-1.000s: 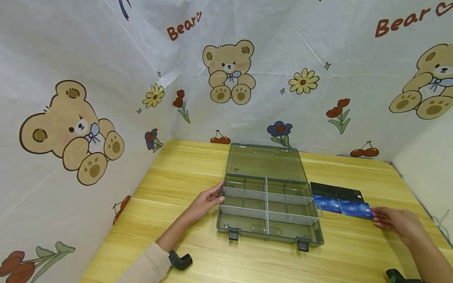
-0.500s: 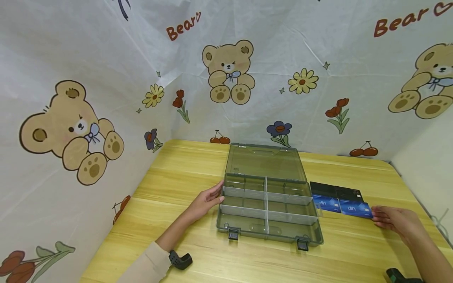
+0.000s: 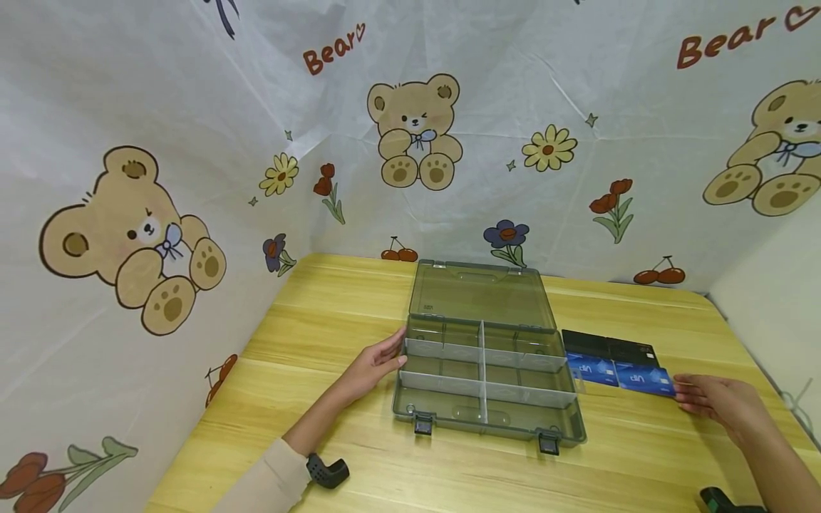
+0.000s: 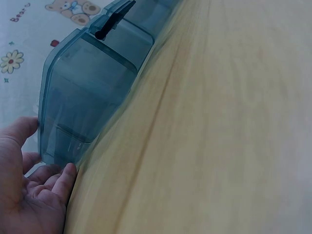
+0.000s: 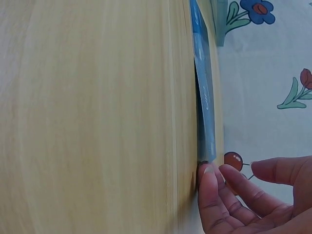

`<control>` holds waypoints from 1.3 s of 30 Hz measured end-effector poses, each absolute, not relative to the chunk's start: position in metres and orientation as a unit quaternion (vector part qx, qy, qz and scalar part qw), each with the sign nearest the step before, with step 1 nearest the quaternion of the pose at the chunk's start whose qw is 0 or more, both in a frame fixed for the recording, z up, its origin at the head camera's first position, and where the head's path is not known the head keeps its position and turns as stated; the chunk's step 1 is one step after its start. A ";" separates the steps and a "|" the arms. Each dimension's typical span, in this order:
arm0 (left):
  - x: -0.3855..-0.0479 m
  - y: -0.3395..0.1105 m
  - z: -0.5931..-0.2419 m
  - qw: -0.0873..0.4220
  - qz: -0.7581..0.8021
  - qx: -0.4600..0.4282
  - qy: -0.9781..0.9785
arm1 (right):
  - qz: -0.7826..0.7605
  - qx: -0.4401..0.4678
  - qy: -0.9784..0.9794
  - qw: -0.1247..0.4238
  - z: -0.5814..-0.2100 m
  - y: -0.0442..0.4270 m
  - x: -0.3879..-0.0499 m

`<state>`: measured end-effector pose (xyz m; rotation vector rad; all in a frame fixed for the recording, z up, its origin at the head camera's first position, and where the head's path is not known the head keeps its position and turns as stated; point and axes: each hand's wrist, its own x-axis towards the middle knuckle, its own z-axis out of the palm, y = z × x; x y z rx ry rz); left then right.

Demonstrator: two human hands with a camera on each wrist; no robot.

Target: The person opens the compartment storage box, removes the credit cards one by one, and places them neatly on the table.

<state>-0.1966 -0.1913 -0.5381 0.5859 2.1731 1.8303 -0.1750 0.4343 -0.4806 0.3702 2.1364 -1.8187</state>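
A translucent grey-green compartment box (image 3: pixel 485 422) lies with its lid (image 3: pixel 482 298) folded back in the head view. My left hand (image 3: pixel 370 369) rests against the box's left wall, thumb near the rim and fingers lower down, as the left wrist view shows. To the right of the box, two blue VIP cards (image 3: pixel 644 378) lie side by side in front of two black cards (image 3: pixel 631 351). The fingers of my right hand (image 3: pixel 727 406) touch the right end of the nearer blue card. In the right wrist view my thumb (image 5: pixel 278 169) is raised, apart from the blue card (image 5: pixel 207 107).
Clear dividers (image 3: pixel 531 395) split the box into several compartments. Two black latches (image 3: pixel 549 443) hang along its front edge. The wooden table (image 3: pixel 449 477) meets a bear-printed cloth (image 3: pixel 359 114) behind and at the left. Black wrist devices (image 3: pixel 327 472) are worn on both arms.
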 end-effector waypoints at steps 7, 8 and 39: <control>-0.199 -0.189 -0.537 0.117 0.625 0.201 0.745 | -0.633 0.116 0.750 0.152 -0.480 0.438 -0.174; -0.199 -0.189 -0.537 0.117 0.625 0.200 0.745 | -0.634 0.117 0.749 0.152 -0.480 0.438 -0.174; -0.222 -0.214 -0.480 0.085 0.644 0.175 0.740 | -0.483 -0.023 0.875 0.020 -0.404 0.383 -0.185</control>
